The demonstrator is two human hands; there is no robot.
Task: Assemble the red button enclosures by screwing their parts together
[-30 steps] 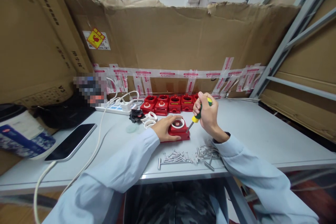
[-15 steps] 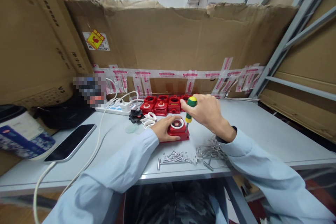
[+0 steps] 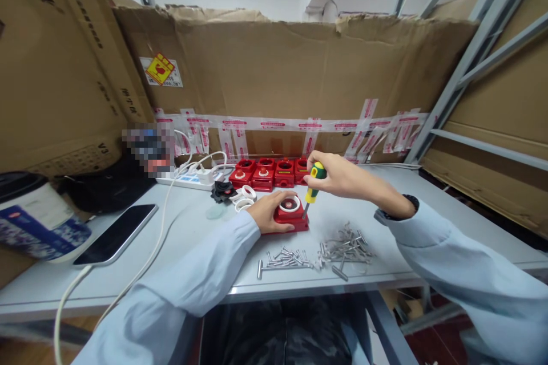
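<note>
A red box with a white ring on top (image 3: 291, 212) sits on the grey table (image 3: 428, 222). My left hand (image 3: 268, 211) is wrapped round its left side and grips it. My right hand (image 3: 336, 177) is closed on the top of a green and yellow screwdriver (image 3: 312, 182), which stands nearly upright. Its tip rests at the box's right front corner. A heap of metal screws (image 3: 338, 248) lies just in front of the box, near the table's front edge.
A row of red boxes (image 3: 268, 172) stands at the back by the taped cardboard wall. White rings (image 3: 244, 197) and a black part (image 3: 222, 189) lie left of them. A phone (image 3: 115, 234), a white cable (image 3: 158, 239) and a power strip (image 3: 188, 179) occupy the left.
My right hand has shifted its grip from the screwdriver's shaft to its top, and the forearm has swung out to the right. The screwdriver has stood up from tilted to nearly upright.
</note>
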